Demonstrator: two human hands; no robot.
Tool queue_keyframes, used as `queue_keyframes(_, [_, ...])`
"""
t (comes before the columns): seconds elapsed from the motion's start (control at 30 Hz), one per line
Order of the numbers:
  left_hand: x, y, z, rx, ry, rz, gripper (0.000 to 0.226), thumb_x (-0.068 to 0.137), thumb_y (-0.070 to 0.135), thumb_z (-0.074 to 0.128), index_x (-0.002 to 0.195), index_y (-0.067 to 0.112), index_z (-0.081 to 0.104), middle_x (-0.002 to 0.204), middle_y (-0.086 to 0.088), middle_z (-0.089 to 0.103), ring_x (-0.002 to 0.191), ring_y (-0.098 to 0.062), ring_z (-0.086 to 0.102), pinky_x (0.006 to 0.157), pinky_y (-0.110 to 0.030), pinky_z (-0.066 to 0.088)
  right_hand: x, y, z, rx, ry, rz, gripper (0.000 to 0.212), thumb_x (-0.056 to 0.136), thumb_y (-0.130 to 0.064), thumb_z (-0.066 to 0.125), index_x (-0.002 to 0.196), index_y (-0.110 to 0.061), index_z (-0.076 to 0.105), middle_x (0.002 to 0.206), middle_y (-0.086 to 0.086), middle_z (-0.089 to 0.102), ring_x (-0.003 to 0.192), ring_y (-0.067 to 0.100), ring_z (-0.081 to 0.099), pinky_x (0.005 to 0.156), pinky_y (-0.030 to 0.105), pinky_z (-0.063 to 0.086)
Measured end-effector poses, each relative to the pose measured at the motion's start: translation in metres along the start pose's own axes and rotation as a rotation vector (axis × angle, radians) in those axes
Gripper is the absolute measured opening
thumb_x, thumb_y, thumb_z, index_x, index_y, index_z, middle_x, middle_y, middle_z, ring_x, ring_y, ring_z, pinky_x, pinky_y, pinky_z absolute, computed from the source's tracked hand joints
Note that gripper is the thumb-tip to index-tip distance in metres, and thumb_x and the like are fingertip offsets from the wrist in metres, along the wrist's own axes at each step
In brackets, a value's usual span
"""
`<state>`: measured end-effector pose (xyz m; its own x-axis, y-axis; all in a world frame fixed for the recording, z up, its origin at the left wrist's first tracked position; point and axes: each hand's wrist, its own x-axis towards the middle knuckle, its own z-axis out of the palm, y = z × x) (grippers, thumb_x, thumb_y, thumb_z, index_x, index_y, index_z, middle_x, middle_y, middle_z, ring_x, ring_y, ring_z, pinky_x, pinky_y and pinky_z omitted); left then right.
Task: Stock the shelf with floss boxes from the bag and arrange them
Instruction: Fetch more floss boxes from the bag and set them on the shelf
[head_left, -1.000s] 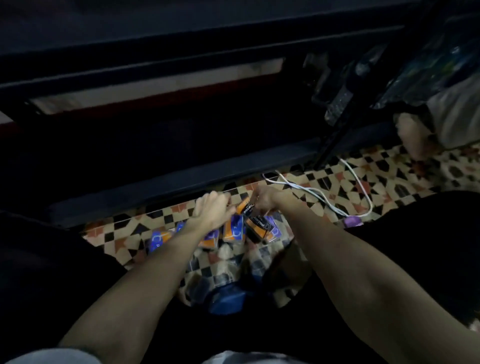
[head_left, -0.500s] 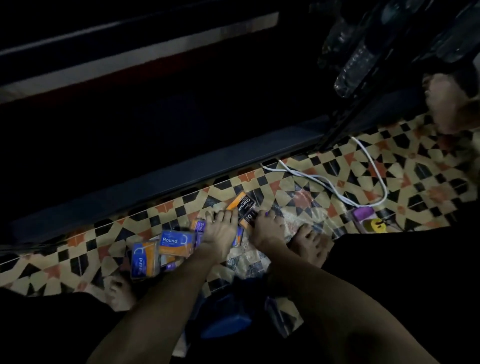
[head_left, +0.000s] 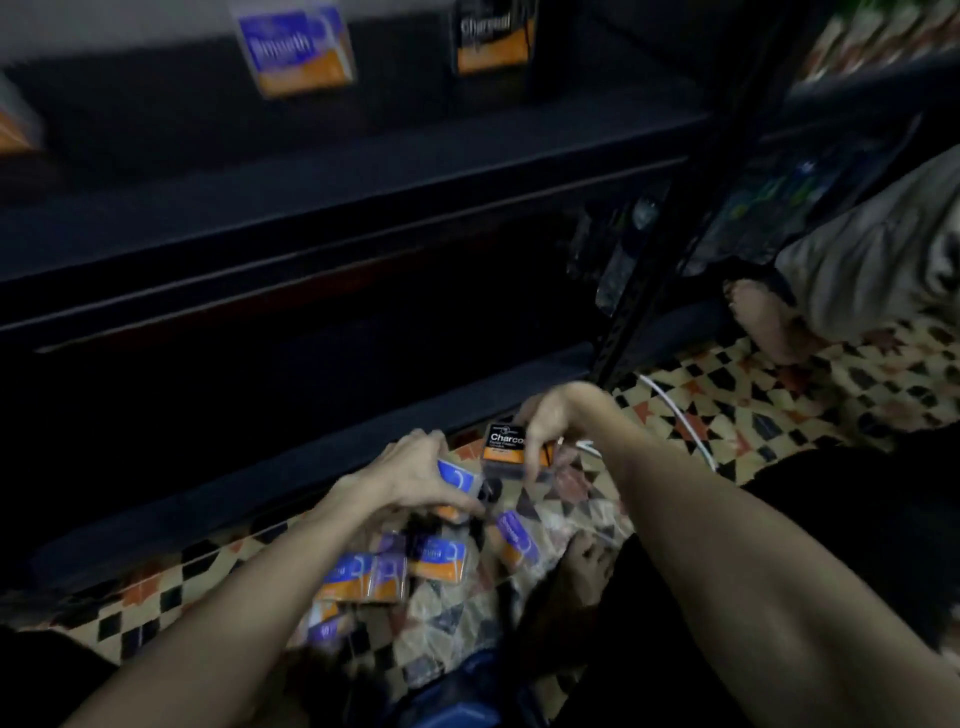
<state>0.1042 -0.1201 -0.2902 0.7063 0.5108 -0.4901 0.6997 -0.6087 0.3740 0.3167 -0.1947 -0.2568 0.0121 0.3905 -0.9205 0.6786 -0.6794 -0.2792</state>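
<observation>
Shelf (head_left: 363, 171) holds blue box (head_left: 293, 49) — charcoal box (head_left: 493, 41) near it.

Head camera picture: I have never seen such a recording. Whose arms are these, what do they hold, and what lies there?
There is no machine here. The camera sits on a person's head and looks down at their own two arms. The left hand grips a blue floss box. The right hand pinches a black and orange Charcoal box. More loose boxes lie on the tiled floor. Other boxes stand on the dark shelf above. The picture is somewhat blurred.
</observation>
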Motion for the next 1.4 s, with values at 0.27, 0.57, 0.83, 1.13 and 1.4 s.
queue_keyframes(0.27, [-0.084, 0.062, -0.137, -0.111, 0.272, 0.284, 0.053, 0.071, 0.072, 0.064, 0.086, 0.022, 0.056, 0.082, 0.005, 0.067, 0.074, -0.011, 0.064, 0.063, -0.025, 0.048, -0.196, -0.031, -0.079, 0.12, 0.146, -0.268, 0.013, 0.091, -0.008, 0.064, 0.103, -0.013, 0.065, 0.087, 0.007, 0.066, 0.074, 0.017, 0.067, 0.068, 0.03, 0.058])
queue_keyframes(0.57, [-0.134, 0.105, -0.273, -0.114, 0.692, 0.352, 0.04, 0.083, 0.059, 0.063, 0.098, 0.023, 0.055, 0.096, 0.009, 0.065, 0.089, -0.008, 0.06, 0.078, -0.031, 0.048, -0.279, -0.091, -0.146, 0.002, 0.941, -0.438, 0.04, 0.075, -0.008, 0.082, 0.11, -0.012, 0.063, 0.095, 0.004, 0.068, 0.087, 0.022, 0.064, 0.076, 0.034, 0.053])
queue_keyframes(0.83, [-0.099, 0.081, -0.297, -0.091, 0.824, 0.203, 0.046, 0.081, 0.065, 0.061, 0.101, 0.025, 0.051, 0.099, 0.007, 0.062, 0.094, -0.017, 0.057, 0.082, -0.035, 0.045, -0.23, -0.111, -0.183, -0.09, 1.304, -0.362, 0.054, 0.069, -0.01, 0.083, 0.119, -0.016, 0.063, 0.118, 0.01, 0.066, 0.107, 0.026, 0.063, 0.082, 0.023, 0.046])
queue_keyframes(1.13, [-0.094, 0.046, -0.297, -0.022, 0.906, 0.059, 0.055, 0.082, 0.067, 0.057, 0.104, 0.017, 0.052, 0.113, -0.009, 0.057, 0.102, -0.036, 0.058, 0.084, -0.043, 0.047, -0.222, -0.153, -0.171, -0.267, 1.44, -0.324, 0.082, 0.075, -0.02, 0.075, 0.147, -0.025, 0.037, 0.142, 0.018, 0.045, 0.128, 0.041, 0.046, 0.11, 0.047, 0.036])
queue_keyframes(1.4, [-0.174, -0.071, -0.304, -0.016, 1.139, -0.278, 0.056, 0.078, 0.063, 0.068, 0.117, 0.024, 0.064, 0.113, -0.012, 0.06, 0.105, -0.038, 0.059, 0.086, -0.04, 0.05, -0.213, -0.287, -0.099, -0.325, 1.272, -0.69, 0.048, 0.084, -0.016, 0.068, 0.13, -0.023, 0.057, 0.136, 0.011, 0.051, 0.124, 0.033, 0.05, 0.103, 0.036, 0.044])
